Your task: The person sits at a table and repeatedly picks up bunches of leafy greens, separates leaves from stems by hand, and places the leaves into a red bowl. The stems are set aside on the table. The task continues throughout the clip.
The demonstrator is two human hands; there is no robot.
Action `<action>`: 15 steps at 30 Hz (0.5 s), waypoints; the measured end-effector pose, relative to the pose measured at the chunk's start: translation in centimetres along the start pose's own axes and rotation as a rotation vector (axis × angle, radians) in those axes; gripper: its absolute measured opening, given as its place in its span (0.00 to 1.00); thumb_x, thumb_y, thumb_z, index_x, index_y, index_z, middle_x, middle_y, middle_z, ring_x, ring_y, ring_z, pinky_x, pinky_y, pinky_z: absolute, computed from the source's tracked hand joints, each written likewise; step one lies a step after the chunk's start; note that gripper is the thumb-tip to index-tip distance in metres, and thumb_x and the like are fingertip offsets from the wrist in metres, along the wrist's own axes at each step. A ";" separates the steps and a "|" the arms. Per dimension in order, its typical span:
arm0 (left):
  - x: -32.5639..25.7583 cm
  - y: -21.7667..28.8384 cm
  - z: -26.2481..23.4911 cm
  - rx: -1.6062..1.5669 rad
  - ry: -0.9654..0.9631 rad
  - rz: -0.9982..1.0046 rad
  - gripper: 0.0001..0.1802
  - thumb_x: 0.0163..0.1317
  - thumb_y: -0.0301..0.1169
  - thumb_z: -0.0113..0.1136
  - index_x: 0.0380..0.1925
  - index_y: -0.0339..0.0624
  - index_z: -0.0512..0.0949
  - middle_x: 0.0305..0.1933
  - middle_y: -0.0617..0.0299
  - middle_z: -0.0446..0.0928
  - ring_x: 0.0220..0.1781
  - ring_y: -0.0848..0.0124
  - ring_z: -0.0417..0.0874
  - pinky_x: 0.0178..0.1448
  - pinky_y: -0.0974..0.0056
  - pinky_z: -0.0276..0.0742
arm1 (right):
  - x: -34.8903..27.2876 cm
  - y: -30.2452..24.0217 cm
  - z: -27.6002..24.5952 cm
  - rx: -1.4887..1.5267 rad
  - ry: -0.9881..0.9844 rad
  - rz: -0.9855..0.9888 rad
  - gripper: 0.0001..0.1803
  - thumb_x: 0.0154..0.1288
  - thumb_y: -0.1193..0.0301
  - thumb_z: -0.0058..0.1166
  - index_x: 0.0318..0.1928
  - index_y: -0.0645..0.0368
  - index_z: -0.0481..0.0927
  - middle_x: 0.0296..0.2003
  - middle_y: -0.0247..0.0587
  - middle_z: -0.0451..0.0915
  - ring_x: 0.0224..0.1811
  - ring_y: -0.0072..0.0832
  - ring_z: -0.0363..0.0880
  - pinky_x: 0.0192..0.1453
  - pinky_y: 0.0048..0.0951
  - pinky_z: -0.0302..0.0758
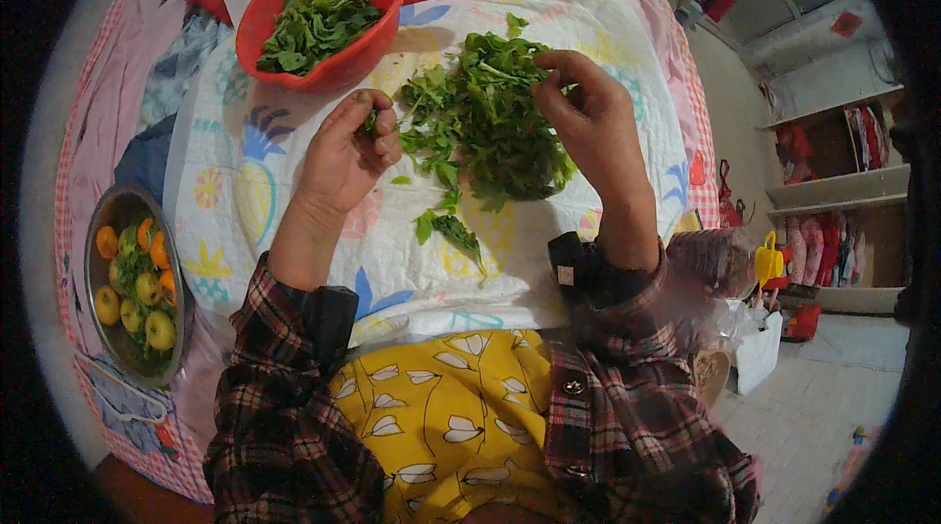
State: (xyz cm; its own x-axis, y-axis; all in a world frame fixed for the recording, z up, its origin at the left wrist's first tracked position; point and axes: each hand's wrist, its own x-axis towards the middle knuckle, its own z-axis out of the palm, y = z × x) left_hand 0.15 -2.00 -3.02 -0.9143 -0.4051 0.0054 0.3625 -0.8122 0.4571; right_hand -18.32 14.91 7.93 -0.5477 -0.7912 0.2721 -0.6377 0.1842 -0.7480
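Note:
A heap of leafy greens lies on the cloth in front of me, with loose sprigs at its near left side. My left hand is left of the heap, its fingers curled around a small bit of green leaf. At the heap's upper right edge, my right hand has thumb and forefinger pinched together by a leafy stem; what sits between the fingertips is too small to make out. Beyond my left hand stands a red plastic dipper with a long handle, holding picked green leaves.
A white cloth printed with pineapples covers the work surface. To the left sits a metal basin with apples, orange fruit and greens. Shelves with clothes stand at the right, beyond a tiled floor.

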 end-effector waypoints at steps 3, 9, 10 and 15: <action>-0.1 0.0 0.2 0.036 0.015 0.001 0.11 0.70 0.38 0.47 0.39 0.42 0.71 0.26 0.66 0.68 0.23 0.75 0.66 0.28 0.69 0.63 | 0.6 -1.1 1.5 -0.076 -0.075 -0.205 0.10 0.58 0.77 0.55 0.42 0.61 0.78 0.31 0.33 0.75 0.29 0.21 0.72 0.33 0.23 0.69; -0.2 -0.2 0.4 0.097 0.071 0.027 0.12 0.70 0.40 0.46 0.38 0.44 0.70 0.25 0.69 0.66 0.22 0.78 0.63 0.27 0.71 0.61 | 1.5 -2.2 6.0 -0.193 -0.299 -0.423 0.08 0.56 0.72 0.52 0.37 0.59 0.79 0.35 0.49 0.74 0.38 0.49 0.77 0.41 0.44 0.75; -0.2 -0.2 0.3 0.086 0.078 0.022 0.11 0.70 0.39 0.46 0.38 0.43 0.71 0.25 0.68 0.66 0.22 0.78 0.64 0.27 0.70 0.61 | 1.6 -2.1 6.5 -0.215 -0.291 -0.419 0.08 0.56 0.71 0.52 0.36 0.59 0.79 0.35 0.50 0.74 0.38 0.49 0.77 0.41 0.44 0.75; -0.2 0.0 0.2 0.018 0.000 -0.004 0.08 0.69 0.35 0.48 0.38 0.43 0.71 0.25 0.68 0.67 0.22 0.77 0.64 0.28 0.70 0.62 | 2.1 -0.8 7.8 -0.325 -0.293 -0.336 0.07 0.55 0.71 0.52 0.34 0.59 0.79 0.35 0.50 0.74 0.37 0.49 0.77 0.41 0.44 0.76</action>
State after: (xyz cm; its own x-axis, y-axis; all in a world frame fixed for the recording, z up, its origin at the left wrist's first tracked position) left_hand 0.31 -1.89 -2.85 -0.9157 -0.4018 0.0034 0.3554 -0.8060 0.4734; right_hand -14.75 8.51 4.34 -0.1412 -0.9580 0.2494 -0.9112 0.0273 -0.4110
